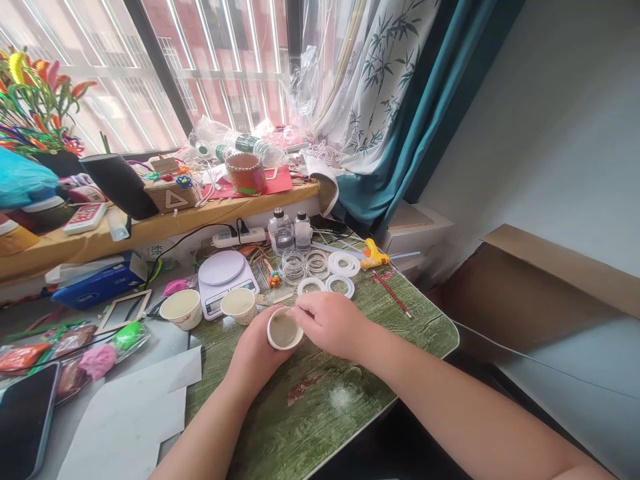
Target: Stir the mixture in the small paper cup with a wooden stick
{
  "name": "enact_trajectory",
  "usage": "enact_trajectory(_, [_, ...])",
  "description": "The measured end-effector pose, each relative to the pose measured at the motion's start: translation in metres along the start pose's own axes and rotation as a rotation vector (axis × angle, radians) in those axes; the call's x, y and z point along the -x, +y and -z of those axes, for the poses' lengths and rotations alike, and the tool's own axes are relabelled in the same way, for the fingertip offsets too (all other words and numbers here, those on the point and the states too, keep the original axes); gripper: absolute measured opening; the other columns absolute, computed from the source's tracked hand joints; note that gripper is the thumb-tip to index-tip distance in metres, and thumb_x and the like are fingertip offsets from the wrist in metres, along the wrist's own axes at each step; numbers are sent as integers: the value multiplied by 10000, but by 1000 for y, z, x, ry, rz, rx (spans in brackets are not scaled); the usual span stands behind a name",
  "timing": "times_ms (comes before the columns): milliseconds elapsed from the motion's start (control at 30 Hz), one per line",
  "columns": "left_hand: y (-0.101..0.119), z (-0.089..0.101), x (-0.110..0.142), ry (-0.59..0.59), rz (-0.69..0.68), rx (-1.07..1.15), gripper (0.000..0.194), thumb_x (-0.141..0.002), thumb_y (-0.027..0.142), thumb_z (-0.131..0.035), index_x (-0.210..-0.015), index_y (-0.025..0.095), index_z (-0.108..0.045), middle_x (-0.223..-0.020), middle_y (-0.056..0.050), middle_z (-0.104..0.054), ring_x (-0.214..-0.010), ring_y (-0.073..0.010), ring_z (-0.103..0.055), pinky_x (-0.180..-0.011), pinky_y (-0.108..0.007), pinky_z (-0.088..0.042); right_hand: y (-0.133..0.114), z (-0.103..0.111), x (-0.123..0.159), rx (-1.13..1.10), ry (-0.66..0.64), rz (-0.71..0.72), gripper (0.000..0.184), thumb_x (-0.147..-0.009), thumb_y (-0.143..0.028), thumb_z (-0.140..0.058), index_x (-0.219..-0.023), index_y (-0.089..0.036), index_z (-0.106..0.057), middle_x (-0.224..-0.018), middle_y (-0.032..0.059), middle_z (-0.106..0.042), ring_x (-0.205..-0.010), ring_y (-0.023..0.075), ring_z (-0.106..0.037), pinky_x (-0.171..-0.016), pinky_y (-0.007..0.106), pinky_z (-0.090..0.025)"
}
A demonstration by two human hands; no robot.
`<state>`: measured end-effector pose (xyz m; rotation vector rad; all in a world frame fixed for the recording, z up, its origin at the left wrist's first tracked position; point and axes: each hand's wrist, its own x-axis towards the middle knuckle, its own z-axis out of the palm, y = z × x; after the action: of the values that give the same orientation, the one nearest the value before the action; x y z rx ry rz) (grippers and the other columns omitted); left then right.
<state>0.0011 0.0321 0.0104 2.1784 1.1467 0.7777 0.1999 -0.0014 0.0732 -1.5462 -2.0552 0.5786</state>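
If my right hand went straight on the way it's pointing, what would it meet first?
Probably the cup in your left hand; your right hand is close by its rim, though depth is unclear.

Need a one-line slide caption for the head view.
Left hand holds a white cup over a green table, right hand at its rim, white scale beyond.

White cup (283,347), streaky green tabletop (270,433)
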Motion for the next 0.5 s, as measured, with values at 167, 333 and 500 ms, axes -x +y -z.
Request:
enact_trajectory(167, [-4, -2, 1, -13, 17, -21, 369, -843, 338, -773, -1187, 274, -654, -1166, -41, -761, -1030, -273, -735, -868, -406, -598, 15, -6, 5, 68, 51, 86, 267, -1063, -253, -538, -853, -177, -684, -849, 31, -621, -788, 157, -509, -695, 280, -324])
enact_trajectory(333, [-10, -4, 2, 8, 16, -40, 385, -838, 330, -779, -1197, 264, -659, -1189, -58, -754, -1062, -282, -726, -895, -412, -591, 23, -12, 13, -17, 149, 144, 204, -1053, -236, -564, -962, -193, -742, -954, 52, -693, -883, 177, -592, -791, 289, -403])
enact_trajectory(500, [-10, -3, 0, 83, 59, -44, 453, -820, 394, -790, -1228, 248, -658, -1157, -61, -769, -1021, -280, -745, -855, -392, -600, 16, -14, 16, -211, 82, 58, 143, -986, -190, -646, -869, -193, -730, -811, 3, -676, -785, 146, -590, -718, 256, -410])
